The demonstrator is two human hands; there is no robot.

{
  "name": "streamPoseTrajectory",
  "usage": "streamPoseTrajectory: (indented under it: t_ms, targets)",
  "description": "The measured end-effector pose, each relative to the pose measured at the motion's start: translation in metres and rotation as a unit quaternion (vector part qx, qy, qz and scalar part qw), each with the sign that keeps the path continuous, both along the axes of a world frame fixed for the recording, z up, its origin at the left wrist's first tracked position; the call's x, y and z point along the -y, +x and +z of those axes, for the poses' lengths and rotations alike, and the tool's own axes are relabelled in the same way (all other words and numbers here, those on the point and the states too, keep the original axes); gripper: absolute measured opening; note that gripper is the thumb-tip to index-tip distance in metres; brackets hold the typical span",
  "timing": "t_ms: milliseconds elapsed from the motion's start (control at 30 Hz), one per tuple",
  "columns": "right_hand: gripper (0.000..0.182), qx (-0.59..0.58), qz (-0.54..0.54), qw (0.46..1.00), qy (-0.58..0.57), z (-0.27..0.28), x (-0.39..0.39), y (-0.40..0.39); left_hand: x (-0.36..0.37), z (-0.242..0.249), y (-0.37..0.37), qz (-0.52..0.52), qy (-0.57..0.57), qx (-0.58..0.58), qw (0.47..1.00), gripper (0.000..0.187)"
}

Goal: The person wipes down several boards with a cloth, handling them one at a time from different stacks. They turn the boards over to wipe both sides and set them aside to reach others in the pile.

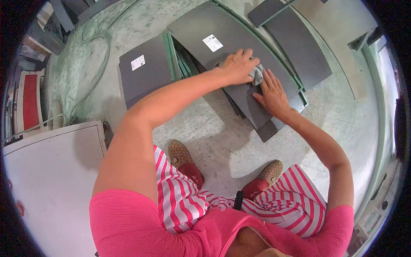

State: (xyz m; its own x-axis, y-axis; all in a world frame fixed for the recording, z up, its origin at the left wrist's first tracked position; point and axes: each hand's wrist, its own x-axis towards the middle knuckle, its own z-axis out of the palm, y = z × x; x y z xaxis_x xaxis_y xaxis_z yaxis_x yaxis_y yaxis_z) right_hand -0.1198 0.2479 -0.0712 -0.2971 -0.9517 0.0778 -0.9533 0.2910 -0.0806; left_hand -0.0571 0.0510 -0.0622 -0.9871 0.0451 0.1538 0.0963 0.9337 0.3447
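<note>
My left hand [239, 67] reaches across from the left, its fingers curled over a crumpled grey-green cloth [257, 75] pressed on a large dark panel [201, 23]. Part of the cloth sticks out between my two hands. Flat on the same panel, just right of the cloth, lies my right hand [273, 93] with the thumb apart from the fingers. A white label [212, 43] is stuck on the panel, above and left of my left hand. More dark panels show under its edges.
Another labelled dark panel [145, 64] lies at the left, and a further one [299, 51] at the right. A white cabinet [51, 180] stands at lower left. A hose [102, 64] runs over the floor. My feet are below the panels.
</note>
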Motion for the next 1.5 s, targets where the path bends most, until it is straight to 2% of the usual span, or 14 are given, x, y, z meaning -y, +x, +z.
streamPoseTrajectory:
  t_ms: [67,133,200,267,333,400,433,500,667,733,1067,1333,1367,1500]
  targets:
    - [0.065,0.026,-0.013,0.999,0.040,0.011,-0.003,0.019,0.010,0.001,-0.021,0.005,0.011,0.002,1.000,0.051]
    - [0.067,0.024,0.005,0.999,0.045,0.013,-0.003,0.033,0.014,0.000,-0.041,0.101,0.093,0.006,0.991,0.052]
    - [0.066,0.052,0.043,0.997,0.047,0.013,0.002,0.043,0.000,-0.004,-0.053,0.091,0.102,-0.019,0.990,0.053]
    - [0.066,0.057,0.056,0.995,0.057,0.008,0.012,0.047,-0.026,-0.001,-0.052,-0.038,0.080,0.003,0.996,0.056]
    - [0.067,0.063,0.067,0.994,0.065,0.006,0.021,0.046,-0.046,-0.002,-0.051,-0.083,0.063,-0.006,0.995,0.056]
    - [0.065,0.109,0.050,0.976,0.184,0.005,0.029,0.041,-0.049,-0.003,-0.053,-0.129,0.043,-0.014,0.991,0.056]
    - [0.065,0.110,0.049,0.976,0.184,0.002,0.032,0.037,-0.044,-0.004,-0.054,-0.105,0.034,-0.031,0.993,0.056]
    - [0.060,0.009,0.097,0.994,0.043,-0.004,0.036,0.030,-0.024,-0.005,-0.060,-0.043,0.017,-0.053,0.998,0.056]
    - [0.054,0.032,0.101,0.994,0.029,0.000,0.040,0.025,0.087,-0.018,-0.080,0.198,-0.035,-0.090,0.975,0.052]
    - [0.054,0.038,0.103,0.994,0.027,-0.001,0.040,0.024,0.129,-0.016,-0.074,0.281,-0.036,-0.043,0.958,0.055]
    - [0.053,0.008,0.085,0.996,0.016,0.000,0.045,0.010,0.147,-0.021,0.030,0.207,-0.060,-0.036,0.976,0.057]
    - [0.054,-0.033,0.041,0.999,-0.013,-0.006,0.054,-0.008,0.139,-0.016,0.039,0.330,-0.023,-0.005,0.944,0.056]
    - [0.055,-0.036,0.031,0.999,-0.021,-0.008,0.054,-0.011,0.129,-0.015,0.041,0.329,-0.023,-0.006,0.944,0.056]
    - [0.053,-0.010,0.007,0.997,-0.071,-0.012,0.052,-0.025,0.058,-0.002,0.066,0.123,-0.018,-0.008,0.992,0.055]
